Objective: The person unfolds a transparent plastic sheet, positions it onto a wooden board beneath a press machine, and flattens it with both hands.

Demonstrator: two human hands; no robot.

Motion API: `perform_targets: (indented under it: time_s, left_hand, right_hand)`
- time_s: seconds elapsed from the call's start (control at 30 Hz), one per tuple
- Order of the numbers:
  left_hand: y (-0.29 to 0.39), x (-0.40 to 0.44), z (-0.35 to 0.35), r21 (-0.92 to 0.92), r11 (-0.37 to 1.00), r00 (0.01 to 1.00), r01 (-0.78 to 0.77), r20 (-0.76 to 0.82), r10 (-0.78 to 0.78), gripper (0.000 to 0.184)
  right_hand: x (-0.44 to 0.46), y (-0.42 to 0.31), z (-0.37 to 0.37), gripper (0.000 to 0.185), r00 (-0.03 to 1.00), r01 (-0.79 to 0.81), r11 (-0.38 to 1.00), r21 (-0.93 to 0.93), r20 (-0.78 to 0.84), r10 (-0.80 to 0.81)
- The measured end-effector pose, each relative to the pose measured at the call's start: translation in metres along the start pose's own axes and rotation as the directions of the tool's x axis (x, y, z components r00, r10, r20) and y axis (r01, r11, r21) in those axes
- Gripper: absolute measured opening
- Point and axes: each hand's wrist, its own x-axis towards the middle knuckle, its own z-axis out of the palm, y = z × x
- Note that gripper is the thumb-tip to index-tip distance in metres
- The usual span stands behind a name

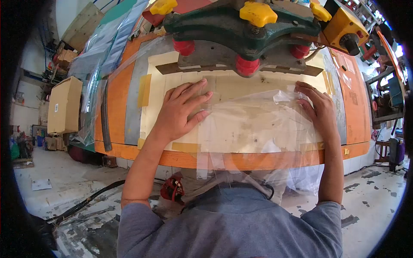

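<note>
A clear plastic sheet lies over the pale, tape-edged board, its near end hanging over the table's front edge in loose folds. My left hand rests at the sheet's left side, fingers spread and nothing gripped. On the opposite side, my right hand touches the sheet's right edge with bent fingers, its thumb apart from them. The plastic is wrinkled and shiny beside that thumb. Just beyond both hands stands a machine head with a long metal bar across the board.
The dark green press frame carries yellow knobs and red mounts above the board. A yellow control box is at upper right. More clear plastic and a cardboard box are left of the orange table.
</note>
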Motion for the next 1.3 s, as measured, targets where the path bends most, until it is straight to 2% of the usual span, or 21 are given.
perform_targets:
  time_s: [0.23, 0.4, 0.47, 0.63, 0.77, 0.8, 0.93, 1.0, 1.3]
  left_hand:
    - [0.002, 0.004, 0.003, 0.042, 0.999, 1.000, 0.017, -0.001, -0.017, 0.051]
    - [0.007, 0.007, 0.000, 0.044, 0.998, 0.998, 0.041, 0.035, -0.043, 0.051]
    - [0.011, 0.007, -0.001, 0.107, 0.993, 0.998, 0.052, -0.024, -0.049, 0.046]
    - [0.013, 0.009, -0.003, 0.134, 0.990, 0.999, 0.046, -0.017, -0.044, 0.047]
    - [0.016, 0.010, -0.003, 0.106, 0.993, 0.999, 0.043, -0.036, -0.039, 0.046]
    - [0.015, 0.010, -0.004, 0.123, 0.991, 0.999, 0.047, 0.016, -0.049, 0.044]
    - [0.016, 0.011, -0.002, 0.138, 0.990, 1.000, -0.013, 0.011, 0.012, 0.044]
    - [0.019, 0.011, -0.004, 0.123, 0.992, 0.999, 0.037, 0.021, -0.040, 0.043]
    - [0.021, 0.013, -0.004, 0.131, 0.990, 0.998, 0.057, 0.027, -0.062, 0.041]
  right_hand:
    - [0.002, 0.009, 0.004, 0.030, 0.999, -0.007, 0.999, 0.051, -0.040, 0.009]
    - [0.002, 0.003, 0.001, 0.031, 1.000, -0.017, 1.000, -0.005, -0.019, 0.016]
    - [0.002, 0.002, 0.001, 0.031, 0.999, -0.032, 0.999, -0.034, 0.006, 0.033]
    - [0.004, 0.002, 0.001, 0.031, 0.998, -0.046, 0.998, -0.041, 0.040, 0.048]
    - [0.003, 0.009, 0.007, 0.029, 0.999, 0.013, 0.998, -0.057, -0.030, -0.015]
    - [0.002, 0.011, 0.008, 0.029, 0.998, 0.041, 0.995, -0.086, -0.049, -0.045]
    - [-0.001, 0.014, 0.009, 0.030, 0.998, 0.023, 0.994, -0.108, -0.054, -0.029]
    - [-0.001, 0.013, 0.009, 0.031, 0.997, 0.043, 0.997, -0.061, -0.061, -0.046]
    - [-0.002, 0.018, 0.010, 0.027, 0.991, 0.088, 0.994, -0.069, -0.095, -0.095]
